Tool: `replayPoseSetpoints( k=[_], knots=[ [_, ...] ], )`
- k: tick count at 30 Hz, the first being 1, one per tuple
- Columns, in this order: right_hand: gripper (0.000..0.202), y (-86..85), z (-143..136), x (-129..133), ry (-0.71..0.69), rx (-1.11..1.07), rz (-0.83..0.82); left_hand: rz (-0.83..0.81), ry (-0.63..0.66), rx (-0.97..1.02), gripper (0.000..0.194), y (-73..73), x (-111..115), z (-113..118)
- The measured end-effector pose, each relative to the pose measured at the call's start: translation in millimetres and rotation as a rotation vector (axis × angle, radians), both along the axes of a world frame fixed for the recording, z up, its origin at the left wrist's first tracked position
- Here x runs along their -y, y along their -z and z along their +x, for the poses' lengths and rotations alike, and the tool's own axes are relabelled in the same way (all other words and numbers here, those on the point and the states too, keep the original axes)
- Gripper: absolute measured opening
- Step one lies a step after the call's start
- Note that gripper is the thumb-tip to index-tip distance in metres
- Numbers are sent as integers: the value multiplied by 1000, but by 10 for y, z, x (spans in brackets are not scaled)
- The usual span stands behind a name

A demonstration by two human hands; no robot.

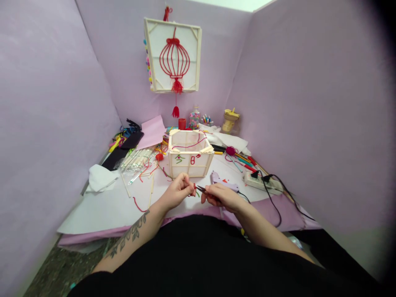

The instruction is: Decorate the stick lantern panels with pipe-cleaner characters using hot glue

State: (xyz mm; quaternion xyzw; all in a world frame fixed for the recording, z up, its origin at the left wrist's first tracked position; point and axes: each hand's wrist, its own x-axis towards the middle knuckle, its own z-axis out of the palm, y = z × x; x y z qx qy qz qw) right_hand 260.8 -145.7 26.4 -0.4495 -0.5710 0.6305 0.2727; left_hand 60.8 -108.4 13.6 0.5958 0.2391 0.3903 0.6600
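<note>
My left hand (178, 192) pinches a small piece of red yarn (194, 189) between thumb and fingers. My right hand (223, 196) is closed around small dark scissors (201, 189), whose blades point left and reach the yarn; whether they touch it I cannot tell. Just beyond both hands stands a white box-shaped lantern (202, 165) framed in pale sticks, with green and red yarn characters on its front and red yarn across its open top. A lilac glue gun (223, 180) lies behind my right hand.
A finished-looking lantern (194, 53) with a tassel hangs ahead. A power strip (262, 183) with black cables lies right. Bagged sticks (139, 159), a white cloth (100, 178) and a red yarn ball (159, 157) are left. A jar of pompoms (194, 119) and a cup (229, 121) stand behind.
</note>
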Motion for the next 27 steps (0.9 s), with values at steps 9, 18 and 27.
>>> replayPoseSetpoints(
  k=[9,18,27],
  knots=[
    [45,-45,37,-37,-54,101,-6,-52,65,-69,46,16,13,-12],
    [42,-49,-14,-26,-8,164,36,-62,49,-66,47,25,1,-6],
    [48,15,52,-68,153,-93,44,-93,-73,-24,45,31,-37,2]
  ],
)
